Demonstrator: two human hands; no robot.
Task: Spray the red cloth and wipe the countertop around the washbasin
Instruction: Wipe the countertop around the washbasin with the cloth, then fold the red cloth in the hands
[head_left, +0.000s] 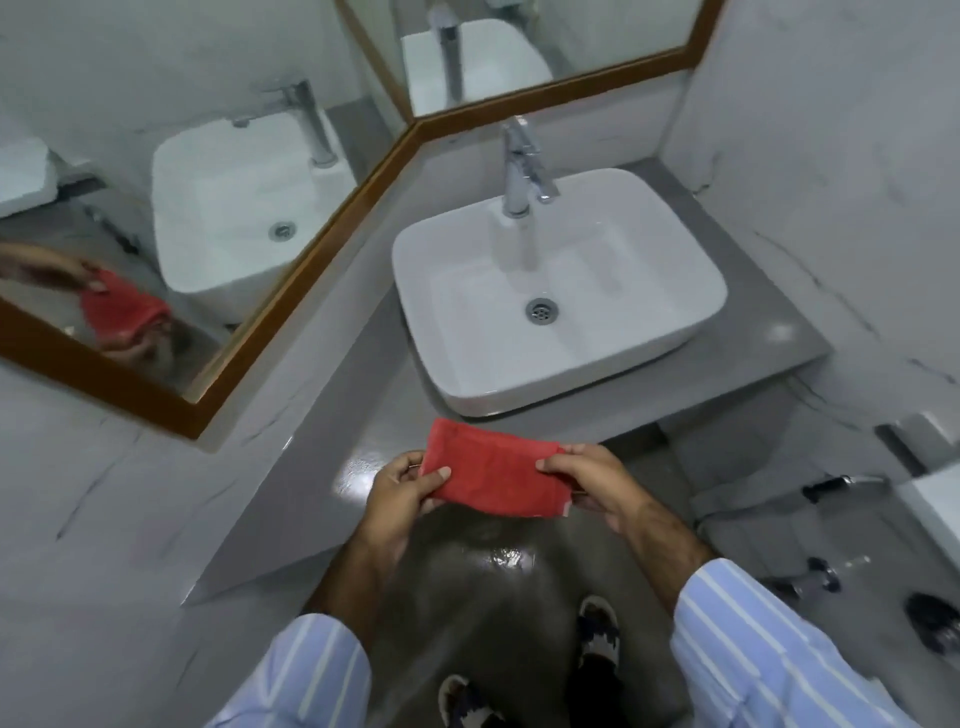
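A folded red cloth (491, 470) is stretched between both hands, in the air just in front of the counter's front edge. My left hand (405, 493) pinches its left end and my right hand (592, 480) pinches its right end. Beyond it a white rectangular washbasin (561, 291) sits on the grey countertop (769, 338), with a chrome tap (522, 166) at its back. No spray bottle is in view.
Wood-framed mirrors (322, 228) line the left and back walls and reflect the basin and cloth. White marble walls close in the counter on both sides. The grey floor (493, 587) below is glossy; my sandalled feet stand on it. Chrome fittings hang at right.
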